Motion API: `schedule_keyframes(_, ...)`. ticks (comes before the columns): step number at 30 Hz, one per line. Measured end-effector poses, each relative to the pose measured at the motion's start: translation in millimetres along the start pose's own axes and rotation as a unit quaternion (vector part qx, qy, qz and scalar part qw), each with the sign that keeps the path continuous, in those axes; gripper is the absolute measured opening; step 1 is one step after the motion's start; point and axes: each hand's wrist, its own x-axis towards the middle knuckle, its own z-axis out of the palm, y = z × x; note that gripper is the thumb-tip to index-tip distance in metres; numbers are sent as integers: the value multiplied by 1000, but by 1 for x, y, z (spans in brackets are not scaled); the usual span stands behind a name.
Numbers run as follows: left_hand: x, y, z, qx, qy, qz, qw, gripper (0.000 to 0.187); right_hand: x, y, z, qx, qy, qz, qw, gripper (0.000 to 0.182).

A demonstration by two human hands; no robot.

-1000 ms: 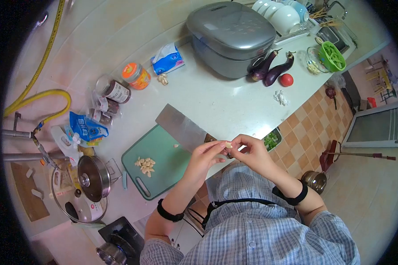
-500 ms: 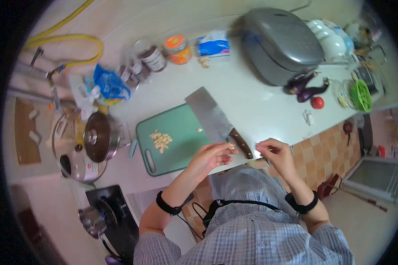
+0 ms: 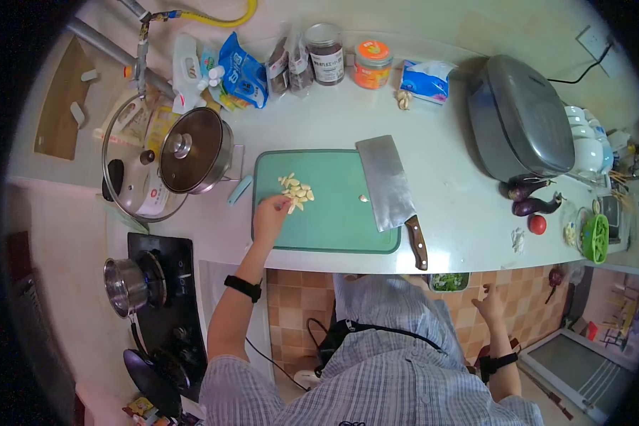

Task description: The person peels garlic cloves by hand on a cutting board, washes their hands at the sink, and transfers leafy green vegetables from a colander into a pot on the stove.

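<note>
Peeled garlic cloves (image 3: 297, 192) lie heaped on the left part of a green cutting board (image 3: 326, 227). My left hand (image 3: 270, 216) reaches to the near edge of this heap, its fingertips pinched around a garlic clove among the others. One separate clove (image 3: 363, 198) rests near the board's right side. A cleaver (image 3: 389, 186) lies across the board's right edge, its wooden handle pointing toward me. Beyond the counter's front edge, low on the right, my right hand (image 3: 490, 307) is open with fingers apart and holds nothing.
A lidded pot (image 3: 195, 150) and a glass lid stand left of the board; a stove (image 3: 170, 284) is nearer me. Jars (image 3: 325, 55), bags and a garlic bulb (image 3: 404, 99) line the back. At right are a grey appliance (image 3: 522, 117), eggplants (image 3: 536, 205), a tomato (image 3: 537, 225) and white scraps.
My left hand has moved left and down to the garlic heap from above the cleaver handle. My right hand has dropped away to the right, below the counter edge. The camera view has shifted.
</note>
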Motion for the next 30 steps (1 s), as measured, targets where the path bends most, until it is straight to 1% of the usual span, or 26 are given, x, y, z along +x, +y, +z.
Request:
schedule_keyframes(1, 0, 6, -2, -2, 1, 0, 1000, 20, 0, 4, 2, -2, 1, -1, 1000, 17)
schedule_keyframes(3, 1, 25, 1, 54, 97, 38, 993, 16, -2, 14, 8, 42, -38, 17, 998, 22)
schedule_keyframes(4, 2, 35, 5, 52, 94, 41, 993, 16, -2, 15, 10, 41, -37, 21, 998, 22)
schedule_keyframes(5, 2, 44, 10, 43, 59, 102, 992, 19, -2, 15, 13, 139, -92, 83, 983, 21)
schedule_keyframes(6, 3, 54, 17, 34, 25, 163, 986, 23, -1, 16, 15, 236, -143, 142, 951, 21)
schedule_keyframes(7, 3, 62, 28, 48, -3, 203, 978, 24, -2, 13, 17, 236, -140, 144, 951, 21)
schedule_keyframes(8, 4, 72, 40, 61, -31, 243, 968, 25, -4, 9, 20, 268, -136, 140, 943, 21)
schedule_keyframes(9, 5, 82, 50, 57, -32, 247, 967, 25, -6, 7, 21, 299, -130, 136, 935, 21)
schedule_keyframes(10, 7, 92, 60, 55, -42, 289, 955, 23, -6, 7, 24, 299, -125, 140, 936, 21)
schedule_keyframes(11, 9, 99, 67, 52, -52, 331, 941, 21, -6, 9, 26, 318, -121, 124, 932, 21)
schedule_keyframes(12, 11, 102, 72, 47, -54, 337, 939, 21, -9, 6, 23, 336, -117, 108, 928, 21)
schedule_keyframes(14, 17, 107, 83, 68, -92, 323, 940, 20, -13, 2, 17, 347, -106, 115, 925, 20)
schedule_keyframes(18, 26, 97, 93, 49, -97, 324, 940, 17, -21, -13, 8, 376, -88, 114, 915, 18)
schedule_keyframes(20, 26, 95, 94, 25, -105, 295, 949, 12, -26, -22, 6, 399, -71, 112, 907, 17)
schedule_keyframes(22, 24, 96, 90, 26, -105, 289, 951, 11, -28, -38, -1, 419, -54, 108, 900, 16)
schedule_keyframes(24, 19, 101, 86, 22, -99, 280, 955, 11, -24, -58, -13, 430, -44, 81, 898, 15)
schedule_keyframes(26, 14, 111, 82, -92, -156, 183, 966, 12, -16, -82, -27, 419, -39, 84, 903, 14)
schedule_keyframes(27, 11, 116, 82, -100, -157, 184, 965, 12, -12, -93, -31, 461, -26, 60, 885, 14)
schedule_keyframes(28, 8, 122, 81, -221, -255, 125, 933, 14, -9, -107, -36, 501, -12, 38, 864, 13)
schedule_keyframes(29, 6, 129, 80, -335, -349, 65, 873, 16, -4, -124, -44, 516, -16, 16, 857, 13)
schedule_keyframes(30, 0, 144, 72, -342, -353, 69, 868, 16, 1, -142, -53, 528, -20, -6, 849, 13)
